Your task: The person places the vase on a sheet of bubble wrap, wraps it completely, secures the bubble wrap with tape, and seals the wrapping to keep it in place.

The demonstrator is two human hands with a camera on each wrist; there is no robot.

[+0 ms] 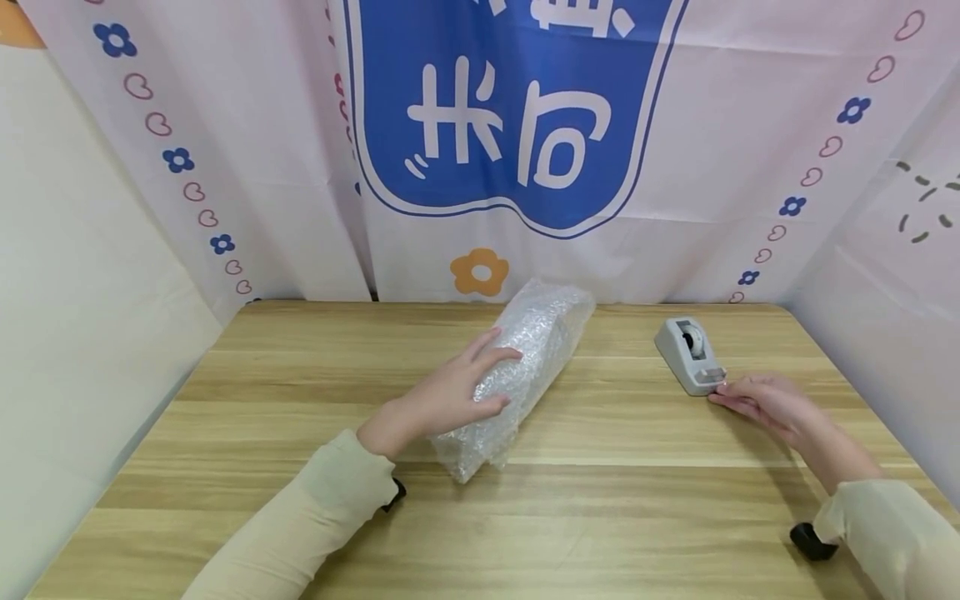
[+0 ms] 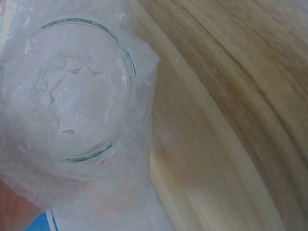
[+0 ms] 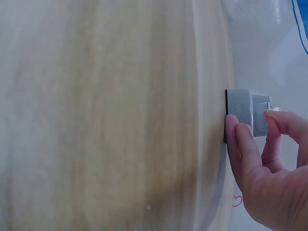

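A long bundle of bubble wrap lies at a slant in the middle of the table. Through the wrap, the left wrist view shows the round bottom of a clear drinking glass. My left hand rests on the bundle's left side with spread fingers. To the right stands a grey tape dispenser with a roll of clear tape in it. My right hand is at its cutter end, where thumb and forefinger pinch the tape's end. Two other fingers touch the dispenser's front.
The wood-grain table runs back to a printed cloth hanging behind it. White side panels flank the table. A black wrist strap shows under the right sleeve.
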